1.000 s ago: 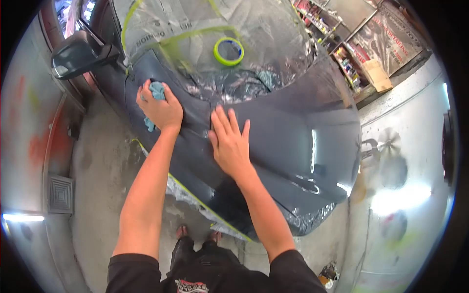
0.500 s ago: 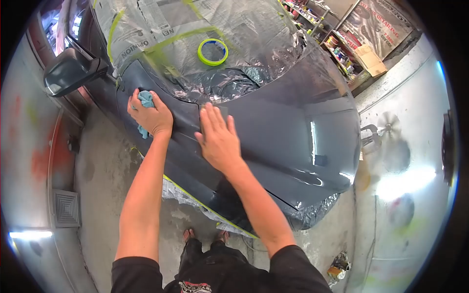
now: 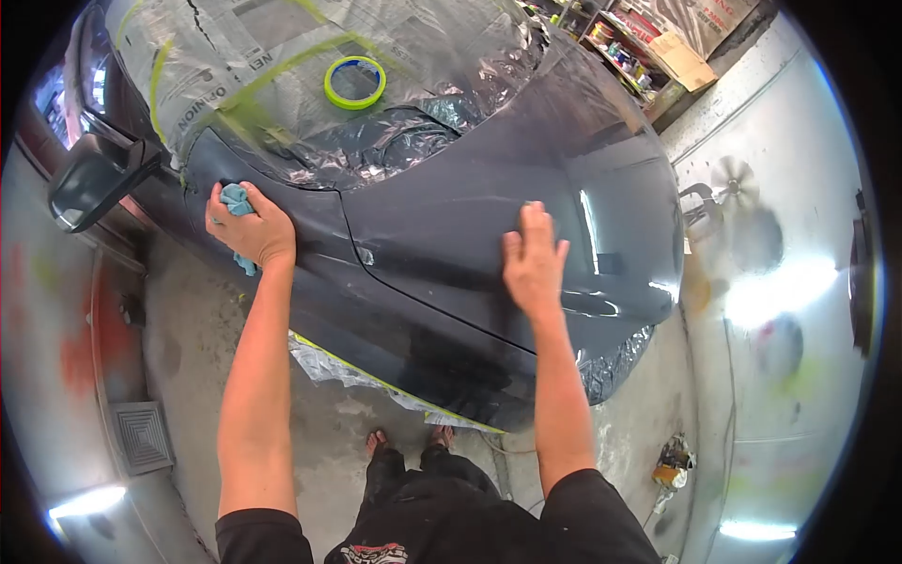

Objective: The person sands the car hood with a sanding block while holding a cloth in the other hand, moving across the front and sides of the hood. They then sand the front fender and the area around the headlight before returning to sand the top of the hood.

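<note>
My left hand (image 3: 254,228) is closed around a crumpled light-blue cloth (image 3: 237,199) and rests on the dark grey front fender, near the windshield corner. Part of the cloth hangs out below the palm. Farther right, my right hand (image 3: 536,268) lies flat on the dark grey car hood (image 3: 442,221), fingers stretched out. Whatever may be beneath its fingers is hidden. A curved seam runs between fender and hood, with a small pale patch beside it that I cannot make out.
Newspaper and plastic masking cover the windshield (image 3: 272,85). A yellow-green tape roll (image 3: 355,83) lies on it. The side mirror (image 3: 99,183) juts out at left. Cluttered shelves (image 3: 620,56) stand behind, and a fan (image 3: 735,181) is by the right wall.
My right hand has moved right across the hood, away from the fender seam. The grey-green edge seen by its fingers earlier no longer shows. My left hand keeps the cloth on the fender.
</note>
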A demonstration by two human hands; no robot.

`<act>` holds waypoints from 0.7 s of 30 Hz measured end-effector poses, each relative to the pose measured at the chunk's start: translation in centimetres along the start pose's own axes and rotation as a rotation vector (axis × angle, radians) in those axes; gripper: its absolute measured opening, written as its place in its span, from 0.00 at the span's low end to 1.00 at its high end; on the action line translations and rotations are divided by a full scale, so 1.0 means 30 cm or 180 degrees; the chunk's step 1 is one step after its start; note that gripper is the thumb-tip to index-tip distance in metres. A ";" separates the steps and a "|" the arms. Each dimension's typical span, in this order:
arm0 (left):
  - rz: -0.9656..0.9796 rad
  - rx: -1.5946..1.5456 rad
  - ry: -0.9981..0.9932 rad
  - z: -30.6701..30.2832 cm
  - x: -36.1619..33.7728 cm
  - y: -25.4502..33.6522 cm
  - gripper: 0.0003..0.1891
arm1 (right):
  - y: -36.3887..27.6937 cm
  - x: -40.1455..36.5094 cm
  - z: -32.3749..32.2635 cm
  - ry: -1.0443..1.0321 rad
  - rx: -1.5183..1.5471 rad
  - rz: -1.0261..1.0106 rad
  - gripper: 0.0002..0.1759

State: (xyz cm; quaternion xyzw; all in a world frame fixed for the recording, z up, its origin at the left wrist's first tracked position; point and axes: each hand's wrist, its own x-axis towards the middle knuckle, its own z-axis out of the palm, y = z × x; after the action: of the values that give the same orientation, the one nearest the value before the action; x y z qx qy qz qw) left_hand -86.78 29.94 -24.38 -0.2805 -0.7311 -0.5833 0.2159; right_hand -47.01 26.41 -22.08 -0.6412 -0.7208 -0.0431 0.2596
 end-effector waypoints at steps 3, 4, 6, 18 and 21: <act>-0.0011 0.0018 -0.0036 -0.003 -0.002 -0.017 0.28 | -0.182 0.006 0.048 0.0275 -0.0740 0.0062 0.35; 0.0003 0.0020 -0.0025 0.005 0.009 -0.020 0.28 | -0.333 -0.016 0.044 0.0111 -0.0651 -0.0275 0.37; 0.0016 -0.0023 0.0001 0.004 0.012 -0.029 0.28 | -0.557 -0.118 0.114 0.0200 0.0362 -0.0734 0.38; -0.0057 -0.0049 -0.0105 0.019 0.018 -0.046 0.30 | -0.448 -0.128 -0.013 0.0173 -0.0037 -0.0348 0.31; -0.0077 -0.0067 -0.0201 0.010 0.012 -0.036 0.29 | -0.501 -0.232 0.081 0.0335 0.0328 -0.0764 0.33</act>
State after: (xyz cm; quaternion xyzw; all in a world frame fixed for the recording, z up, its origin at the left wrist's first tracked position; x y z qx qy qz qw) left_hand -87.76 30.11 -25.01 -0.2922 -0.7347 -0.5843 0.1827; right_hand -61.71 18.47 -23.09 -0.5331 -0.7789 -0.0704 0.3227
